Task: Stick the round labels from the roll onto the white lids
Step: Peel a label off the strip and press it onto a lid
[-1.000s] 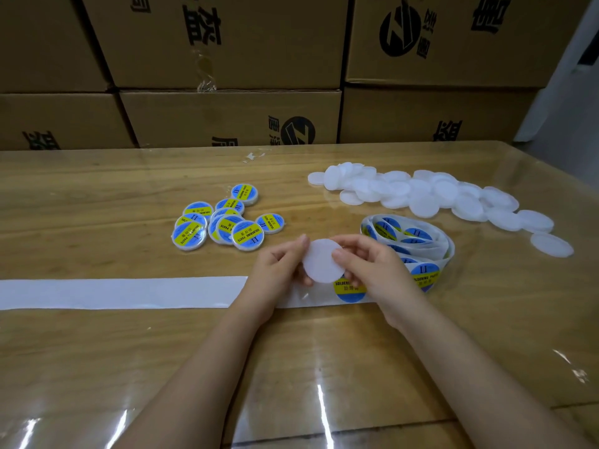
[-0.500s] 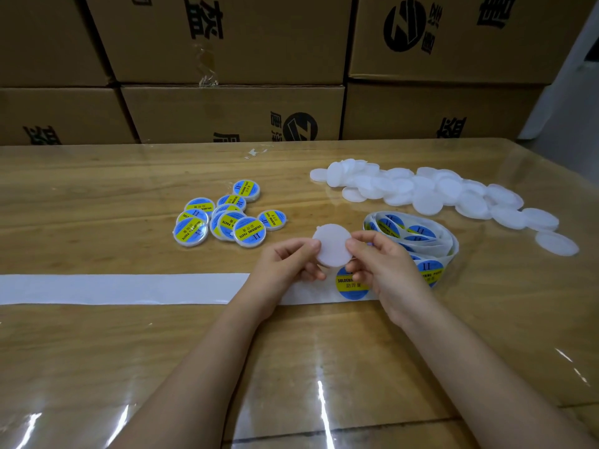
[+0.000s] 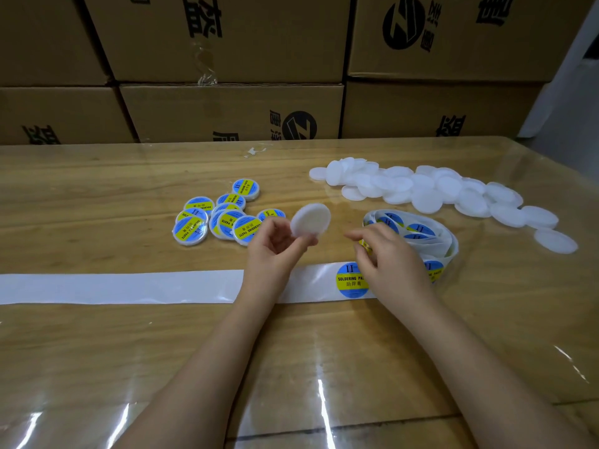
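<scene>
Lid [image 3: 310, 219] now clear of "SOLDERING" label [image 3: 351, 281]

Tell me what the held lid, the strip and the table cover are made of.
Lid: likely plastic, matte, translucent white. Strip: probably glossy release paper; it shines faintly. Table cover: seemingly clear plastic sheet, by glare streaks and wood grain showing through.

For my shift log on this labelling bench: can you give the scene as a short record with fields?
left hand: holds one white lid, visible face blank, above the table
right hand: over the backing strip, by the next label; grip unclear
label roll: loose coil behind the right hand
labelled lids: cluster behind the left hand
blank lids: pile at far right
</scene>
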